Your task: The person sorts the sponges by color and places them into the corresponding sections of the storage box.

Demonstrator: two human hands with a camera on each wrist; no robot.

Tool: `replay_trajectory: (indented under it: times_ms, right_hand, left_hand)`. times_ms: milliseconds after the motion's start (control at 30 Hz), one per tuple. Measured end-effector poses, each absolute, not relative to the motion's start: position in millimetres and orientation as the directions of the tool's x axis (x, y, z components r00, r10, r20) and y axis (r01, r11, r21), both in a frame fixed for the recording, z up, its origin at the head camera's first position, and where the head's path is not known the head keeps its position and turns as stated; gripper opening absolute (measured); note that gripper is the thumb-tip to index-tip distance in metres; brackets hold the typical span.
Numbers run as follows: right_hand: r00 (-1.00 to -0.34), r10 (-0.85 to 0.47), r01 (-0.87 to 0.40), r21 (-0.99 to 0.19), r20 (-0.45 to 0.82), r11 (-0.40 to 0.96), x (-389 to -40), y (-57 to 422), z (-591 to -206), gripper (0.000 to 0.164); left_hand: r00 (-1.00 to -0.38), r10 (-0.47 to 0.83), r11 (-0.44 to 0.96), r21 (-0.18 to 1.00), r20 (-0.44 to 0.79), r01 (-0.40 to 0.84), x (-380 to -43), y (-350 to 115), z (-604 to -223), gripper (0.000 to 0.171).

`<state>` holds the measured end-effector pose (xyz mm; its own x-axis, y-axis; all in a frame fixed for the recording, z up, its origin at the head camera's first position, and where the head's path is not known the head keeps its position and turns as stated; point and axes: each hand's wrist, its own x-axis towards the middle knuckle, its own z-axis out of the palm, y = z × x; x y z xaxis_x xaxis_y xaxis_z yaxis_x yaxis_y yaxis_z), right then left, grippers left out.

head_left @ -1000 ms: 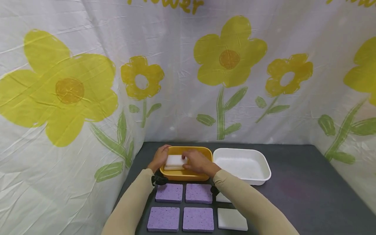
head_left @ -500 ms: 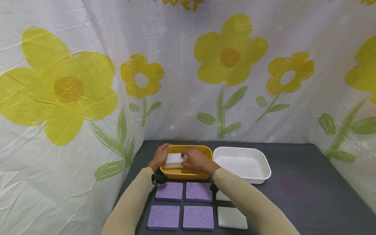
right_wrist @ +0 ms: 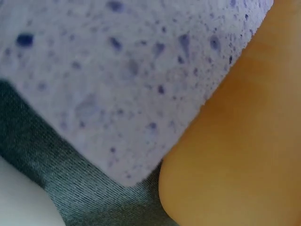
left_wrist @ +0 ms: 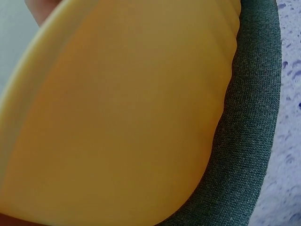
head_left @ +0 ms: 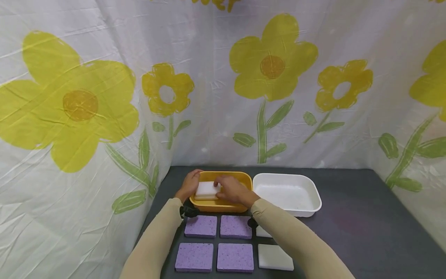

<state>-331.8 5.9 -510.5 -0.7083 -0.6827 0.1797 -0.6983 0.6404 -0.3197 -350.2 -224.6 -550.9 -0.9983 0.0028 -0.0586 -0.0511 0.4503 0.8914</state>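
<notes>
A yellow rectangular tub point(head_left: 223, 207) stands on the dark table, and its wall fills most of the left wrist view. White sponges point(head_left: 205, 189), seemingly stacked, lie in its left half. My left hand point(head_left: 189, 186) grips the tub's left rim, with its fingers around the far left corner. Reaching in from the right, my right hand point(head_left: 232, 190) has its thumb and bent index finger at the right end of the top white sponge, pinching it. The right hand's other fingers are hidden in the head view.
Right against the yellow tub stands a white tub point(head_left: 287, 193). Two rows of speckled purple sponges point(head_left: 235, 257) lie in front, with white sponges point(head_left: 275, 257) to their right, one partly under the right forearm. A flower-printed curtain point(head_left: 216, 116) hangs behind the table point(head_left: 352, 217).
The head view has tilted slightly, so everything sits a little higher in it. Both hands and the sponges in the tub keep nearly the same places.
</notes>
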Motion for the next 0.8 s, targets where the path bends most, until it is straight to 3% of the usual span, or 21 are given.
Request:
replay_trajectory:
  times_ms: [500,800]
  right_hand:
    - [-0.7,-0.686,-0.694,-0.412,0.197,0.59,-333,11,-521,0.026]
    - [-0.694,-0.704,-0.692,-0.412,0.153,0.593,-337,28,-524,0.042]
  left_hand:
    - [-0.997,-0.001,0.46,0.886,-0.073,-0.065,-346,-222,-547,0.045]
    - [-0.998,0.008,0.456,0.888,-0.062,-0.052,-348,-224,-547,0.045]
